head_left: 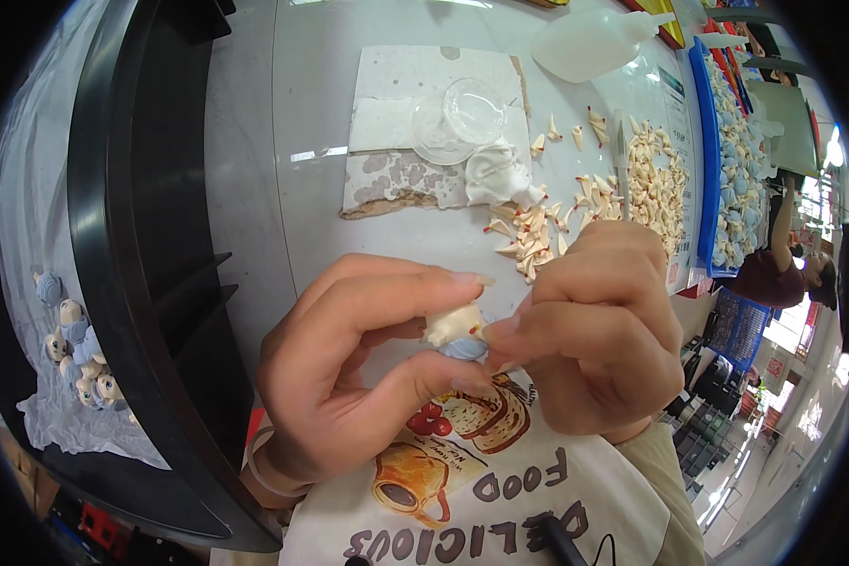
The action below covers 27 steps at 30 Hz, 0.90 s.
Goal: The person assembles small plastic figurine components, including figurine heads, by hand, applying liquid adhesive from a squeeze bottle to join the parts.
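Observation:
Between the thumb and fingertips of my left hand (pixel 335 354) is a small cream-and-blue figurine (pixel 455 327) with a red spot on its right side. My right hand (pixel 599 330) is closed, its thumb and forefinger pinched together against the figurine's right side. Whatever that pinch holds, if anything, is hidden by the fingers. Just beyond my hands lies a loose heap of small cream cone-shaped pieces with red tips (pixel 530 241). A larger heap of the same pieces (pixel 658 174) spreads to its right.
Ahead, a stained white board (pixel 377 108) carries clear round plastic dishes (pixel 474 108) and a crumpled white wad (pixel 500 176). Behind it lies a translucent squeeze bottle (pixel 585 45). A black tray (pixel 113 236) at left holds several figurines (pixel 74 330); a full blue tray (pixel 704 170) and another person (pixel 774 274) are at right.

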### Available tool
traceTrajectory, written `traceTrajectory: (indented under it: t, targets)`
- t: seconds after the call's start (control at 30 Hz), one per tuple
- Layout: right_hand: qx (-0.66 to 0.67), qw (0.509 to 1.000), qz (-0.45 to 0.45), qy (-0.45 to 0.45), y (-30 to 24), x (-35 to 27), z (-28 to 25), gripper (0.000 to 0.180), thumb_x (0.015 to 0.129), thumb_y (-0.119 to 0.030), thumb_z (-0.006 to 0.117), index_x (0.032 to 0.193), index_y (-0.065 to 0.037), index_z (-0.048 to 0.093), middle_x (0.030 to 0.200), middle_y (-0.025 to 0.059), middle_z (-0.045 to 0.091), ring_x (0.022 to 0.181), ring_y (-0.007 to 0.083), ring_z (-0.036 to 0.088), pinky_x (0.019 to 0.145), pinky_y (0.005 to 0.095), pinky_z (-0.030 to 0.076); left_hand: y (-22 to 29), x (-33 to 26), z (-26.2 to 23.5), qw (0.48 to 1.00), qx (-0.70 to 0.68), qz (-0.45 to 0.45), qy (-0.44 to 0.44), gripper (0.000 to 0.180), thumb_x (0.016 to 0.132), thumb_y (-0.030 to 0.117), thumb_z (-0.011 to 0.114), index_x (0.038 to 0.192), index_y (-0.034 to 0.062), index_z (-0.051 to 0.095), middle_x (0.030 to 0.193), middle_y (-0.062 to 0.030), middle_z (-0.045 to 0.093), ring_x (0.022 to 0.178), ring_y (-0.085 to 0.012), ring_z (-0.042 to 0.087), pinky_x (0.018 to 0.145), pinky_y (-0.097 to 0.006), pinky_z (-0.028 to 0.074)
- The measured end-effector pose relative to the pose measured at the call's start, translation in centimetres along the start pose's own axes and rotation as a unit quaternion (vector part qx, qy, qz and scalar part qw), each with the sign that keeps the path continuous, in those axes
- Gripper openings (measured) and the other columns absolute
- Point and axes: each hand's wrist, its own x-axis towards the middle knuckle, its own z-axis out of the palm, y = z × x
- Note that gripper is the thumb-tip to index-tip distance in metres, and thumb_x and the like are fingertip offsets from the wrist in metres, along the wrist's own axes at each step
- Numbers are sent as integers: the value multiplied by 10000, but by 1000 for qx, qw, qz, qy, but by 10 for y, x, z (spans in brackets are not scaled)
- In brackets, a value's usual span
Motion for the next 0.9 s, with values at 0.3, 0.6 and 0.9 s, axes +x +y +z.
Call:
traceTrajectory:
  t: [0.3,0.6,0.9]
  targets:
    - [14,1000,9,-21,5,-1,-3,156,602,-29,715,735,-83,653,733,26,564,651,170,487,596,304,363,1,0,8,999,-16,-21,31,386,680,-56,735,1024,-70,561,971,-144,572,907,-208,611,776,-271,510]
    - [10,999,30,-43,3,3,-17,224,741,-254,705,889,-87,692,882,53,579,732,198,528,650,304,414,-2,4,7,996,-88,-12,-2,511,784,-58,665,1230,-41,416,1095,-183,563,976,-195,598,803,-285,531]
    - [23,999,-49,-8,13,-11,-13,283,697,-114,624,965,-24,627,952,80,593,840,228,588,724,338,478,2,-3,16,993,-89,-73,10,689,807,114,691,1342,-56,292,982,-192,626,929,-237,628,806,-317,519]
